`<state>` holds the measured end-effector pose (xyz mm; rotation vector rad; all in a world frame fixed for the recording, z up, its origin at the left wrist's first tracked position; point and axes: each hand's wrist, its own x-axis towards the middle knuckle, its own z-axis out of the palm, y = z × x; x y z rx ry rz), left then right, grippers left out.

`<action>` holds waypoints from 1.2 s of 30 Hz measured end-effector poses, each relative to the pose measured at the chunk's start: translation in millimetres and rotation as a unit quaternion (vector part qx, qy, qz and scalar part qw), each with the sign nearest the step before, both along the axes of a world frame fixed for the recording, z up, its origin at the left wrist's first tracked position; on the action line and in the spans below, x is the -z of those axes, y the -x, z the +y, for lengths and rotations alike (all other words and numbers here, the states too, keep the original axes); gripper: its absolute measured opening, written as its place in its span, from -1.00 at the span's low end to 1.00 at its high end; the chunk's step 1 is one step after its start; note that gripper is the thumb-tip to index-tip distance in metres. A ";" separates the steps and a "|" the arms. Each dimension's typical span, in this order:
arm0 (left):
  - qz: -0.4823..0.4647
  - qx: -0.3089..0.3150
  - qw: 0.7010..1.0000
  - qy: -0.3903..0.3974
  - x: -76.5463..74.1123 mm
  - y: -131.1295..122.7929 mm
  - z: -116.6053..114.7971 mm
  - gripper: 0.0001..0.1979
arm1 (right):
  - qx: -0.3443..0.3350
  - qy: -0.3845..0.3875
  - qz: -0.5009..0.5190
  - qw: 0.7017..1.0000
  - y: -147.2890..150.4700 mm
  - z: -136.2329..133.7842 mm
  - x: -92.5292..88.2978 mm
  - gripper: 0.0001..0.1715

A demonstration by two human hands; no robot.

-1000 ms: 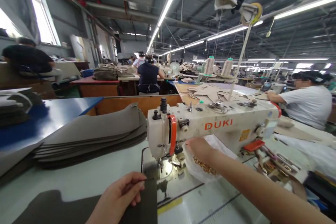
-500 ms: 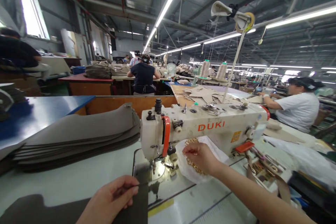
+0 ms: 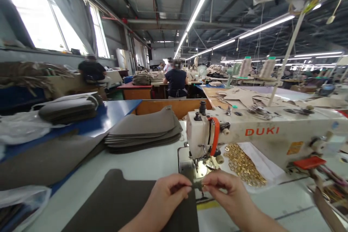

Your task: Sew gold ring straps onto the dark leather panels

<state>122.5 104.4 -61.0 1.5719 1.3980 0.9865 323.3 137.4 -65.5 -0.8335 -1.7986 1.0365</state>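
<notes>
My left hand [image 3: 174, 192] pinches something small at the right edge of a dark grey fabric panel [image 3: 130, 203], which lies flat on the white table. Just to its right, my right hand [image 3: 227, 188] is closed in a pinch on a small item, with a hint of gold at the fingertips; its shape is too small to tell. Both hands are in front of the lit needle plate [image 3: 202, 169] of a white sewing machine [image 3: 261, 127]. A heap of gold metal rings [image 3: 243, 165] rests on white sheeting beside the machine head.
Left of the machine stands a stack of grey panels [image 3: 141, 130]. More panels and plastic bags cover the blue table [image 3: 119, 110] at the left. An open tray of parts [image 3: 334, 195] is at the right. Other people sit at tables farther back.
My right hand has left the gold rings and come beside my left hand at the fabric edge. The view has turned left, showing more of the blue table and windows.
</notes>
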 end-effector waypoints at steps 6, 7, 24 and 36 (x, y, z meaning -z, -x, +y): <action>-0.046 0.007 0.999 0.028 6.4 0.5 3.5 -0.88 | -0.046 0.032 0.075 0.996 12.5 5.7 6.4 -0.86; -0.058 0.005 0.998 0.035 6.9 0.3 4.4 -0.88 | -0.047 0.049 0.084 0.994 13.9 6.7 7.0 -0.87; -0.076 -0.015 0.995 0.058 5.8 1.6 9.8 -0.87 | -0.022 0.143 0.133 0.980 19.3 11.5 20.8 -0.73; -0.041 -0.005 0.998 0.048 5.0 2.0 5.5 -0.88 | -0.027 0.214 0.116 0.970 15.3 14.4 28.8 -0.64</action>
